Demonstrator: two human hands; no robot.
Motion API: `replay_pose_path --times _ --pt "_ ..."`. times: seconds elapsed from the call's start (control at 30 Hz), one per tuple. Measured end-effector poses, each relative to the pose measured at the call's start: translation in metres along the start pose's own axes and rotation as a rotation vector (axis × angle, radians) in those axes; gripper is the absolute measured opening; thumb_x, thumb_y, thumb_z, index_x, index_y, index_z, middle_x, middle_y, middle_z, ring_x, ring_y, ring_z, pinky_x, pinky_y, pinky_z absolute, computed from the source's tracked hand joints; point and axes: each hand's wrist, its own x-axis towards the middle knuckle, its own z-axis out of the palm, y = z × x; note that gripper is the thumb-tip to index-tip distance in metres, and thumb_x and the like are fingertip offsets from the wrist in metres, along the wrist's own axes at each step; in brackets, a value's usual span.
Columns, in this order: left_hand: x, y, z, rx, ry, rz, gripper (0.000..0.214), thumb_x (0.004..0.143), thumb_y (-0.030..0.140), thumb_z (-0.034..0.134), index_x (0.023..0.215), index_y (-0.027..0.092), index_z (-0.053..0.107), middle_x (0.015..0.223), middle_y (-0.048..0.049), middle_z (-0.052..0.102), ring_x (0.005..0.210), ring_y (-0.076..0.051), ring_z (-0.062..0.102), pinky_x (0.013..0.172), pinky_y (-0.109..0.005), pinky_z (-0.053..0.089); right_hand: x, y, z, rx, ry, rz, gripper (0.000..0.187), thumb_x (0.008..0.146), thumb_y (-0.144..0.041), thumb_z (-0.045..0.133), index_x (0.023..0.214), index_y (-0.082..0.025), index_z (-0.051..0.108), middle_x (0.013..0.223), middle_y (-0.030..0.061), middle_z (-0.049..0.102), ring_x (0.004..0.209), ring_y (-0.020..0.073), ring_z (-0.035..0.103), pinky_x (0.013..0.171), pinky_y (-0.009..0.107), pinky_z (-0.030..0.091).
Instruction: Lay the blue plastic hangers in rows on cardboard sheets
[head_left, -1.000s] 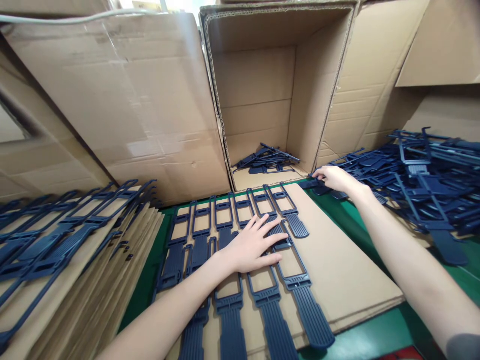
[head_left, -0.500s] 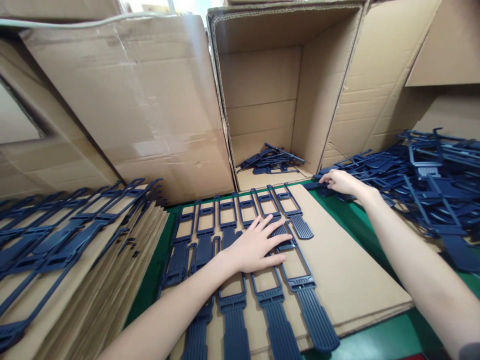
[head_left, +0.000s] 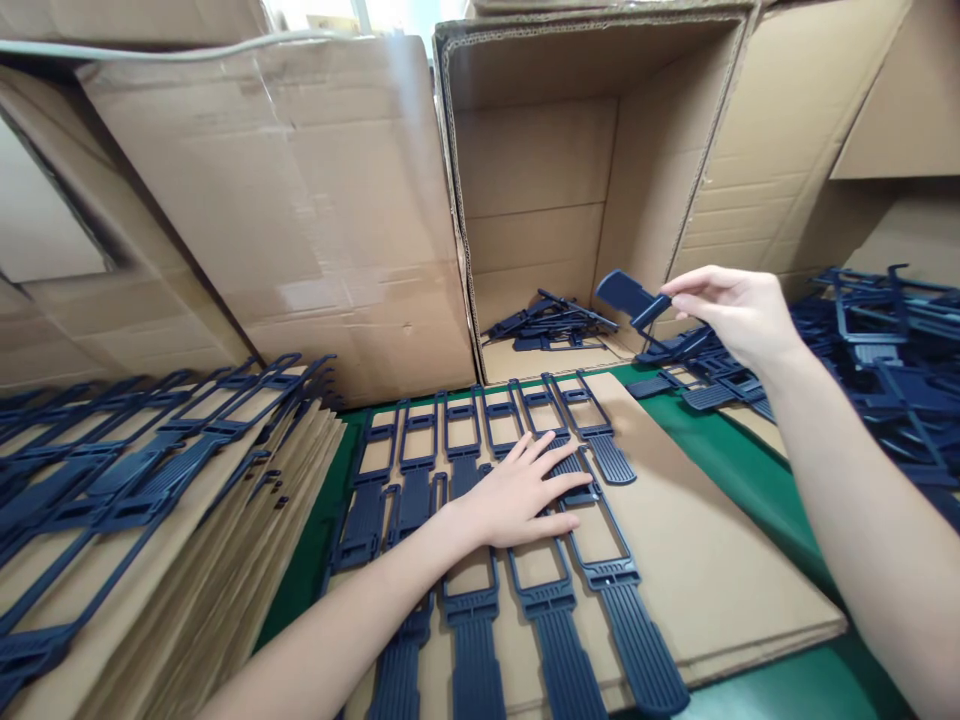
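Observation:
Several dark blue plastic handle pieces lie in two rows on a flat cardboard sheet. My left hand rests flat on them, fingers spread, pressing the middle of the rows. My right hand is raised above the table at the right. It pinches one blue plastic piece by its end, and the ribbed end points left toward the open box. Below that hand lies a big pile of the same blue pieces.
An open cardboard box on its side stands behind the sheet, with a few blue pieces inside. A stack of cardboard sheets topped with blue pieces sits at the left. Green tabletop shows between sheet and pile. Cardboard walls stand all around.
My right hand has lifted off the pile at the right and now holds one blue piece in the air. My left hand has stayed flat on the rows.

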Motion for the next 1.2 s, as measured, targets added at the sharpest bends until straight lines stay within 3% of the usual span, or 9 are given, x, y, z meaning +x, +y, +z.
replay_pose_path --times 0.1,0.2,0.33,0.43,0.53,0.7,0.87,1.03,1.2 --pt "-0.001 0.001 -0.006 -0.057 0.064 0.015 0.058 0.092 0.05 0.048 0.141 0.021 0.039 0.152 -0.0105 0.03 0.143 -0.03 0.015 0.116 -0.05 0.012 -0.005 -0.027 0.017 0.261 -0.071 0.103 0.021 0.071 -0.022 0.074 0.09 -0.014 0.07 0.081 0.0033 0.067 0.061 0.0091 0.056 0.06 0.024 0.048" --pt "0.0 0.002 -0.014 -0.273 0.207 -0.038 0.057 0.092 0.048 0.048 0.142 0.024 0.037 0.146 -0.0106 0.041 0.138 -0.027 0.028 0.113 -0.046 0.02 -0.013 -0.05 0.031 0.291 -0.213 0.147 0.022 0.072 -0.028 0.075 0.09 -0.015 0.07 0.081 0.0033 0.068 0.062 0.0093 0.057 0.06 0.024 0.05" --pt "0.004 -0.001 -0.018 -1.008 0.347 -0.117 0.064 0.094 0.058 0.034 0.144 0.018 0.031 0.12 -0.017 0.062 0.11 -0.027 0.058 0.091 -0.04 0.042 -0.027 -0.076 0.044 0.226 -0.4 0.072 0.019 0.078 -0.034 0.071 0.091 -0.019 0.071 0.086 0.0034 0.068 0.072 0.0134 0.062 0.069 0.028 0.053" --pt "0.007 -0.001 -0.018 -1.54 0.225 -0.143 0.078 0.089 0.071 0.017 0.142 0.016 0.032 0.112 -0.02 0.065 0.086 -0.025 0.068 0.066 -0.03 0.046 -0.036 -0.094 0.048 0.253 -0.579 -0.132 0.009 0.085 -0.026 0.064 0.089 -0.021 0.07 0.092 0.0039 0.067 0.084 0.0159 0.063 0.072 0.028 0.053" --pt "0.006 0.001 -0.021 -1.762 0.058 -0.148 0.081 0.085 0.077 0.022 0.132 0.016 0.046 0.104 -0.018 0.068 0.072 -0.022 0.069 0.055 -0.025 0.044 -0.045 -0.11 0.05 0.252 -0.757 -0.363 0.014 0.089 -0.017 0.057 0.09 -0.021 0.07 0.09 0.005 0.067 0.085 0.0156 0.063 0.074 0.027 0.052" --pt "-0.001 0.003 -0.022 -1.807 -0.031 -0.199 0.054 0.071 0.052 0.074 0.108 0.015 0.06 0.068 -0.0018 0.064 0.05 -0.012 0.061 0.043 -0.017 0.039 -0.055 -0.123 0.056 0.23 -0.889 -0.516 0.021 0.092 -0.013 0.05 0.093 -0.02 0.07 0.089 0.0063 0.067 0.083 0.0144 0.062 0.071 0.026 0.049" --pt "0.002 -0.002 -0.019 -1.735 0.254 -0.272 0.044 0.072 0.04 0.078 0.101 0.017 0.054 0.054 0.0056 0.056 0.039 -0.007 0.053 0.037 -0.013 0.036 -0.05 -0.115 0.055 -0.03 -0.668 -0.554 0.016 0.087 -0.019 0.056 0.088 -0.026 0.07 0.094 0.0048 0.067 0.089 0.019 0.06 0.081 0.034 0.048" --pt "0.006 0.0 -0.019 -1.513 0.523 -0.271 0.042 0.072 0.041 0.076 0.091 0.019 0.045 0.054 0.0075 0.055 0.039 -0.008 0.055 0.034 -0.012 0.033 -0.042 -0.096 0.052 -0.279 -0.435 -0.238 0.017 0.086 -0.038 0.059 0.084 -0.025 0.07 0.079 0.0028 0.067 0.071 0.0189 0.06 0.067 0.033 0.049" --pt "0.004 0.008 -0.016 -1.244 0.442 -0.283 0.037 0.076 0.043 0.071 0.091 0.017 0.049 0.061 0.0048 0.058 0.042 -0.008 0.055 0.039 -0.016 0.037 -0.069 -0.075 0.064 0.038 -0.666 0.149 0.031 0.089 -0.048 0.053 0.096 -0.02 0.064 0.073 0.0016 0.065 0.062 0.0149 0.06 0.059 0.028 0.05"
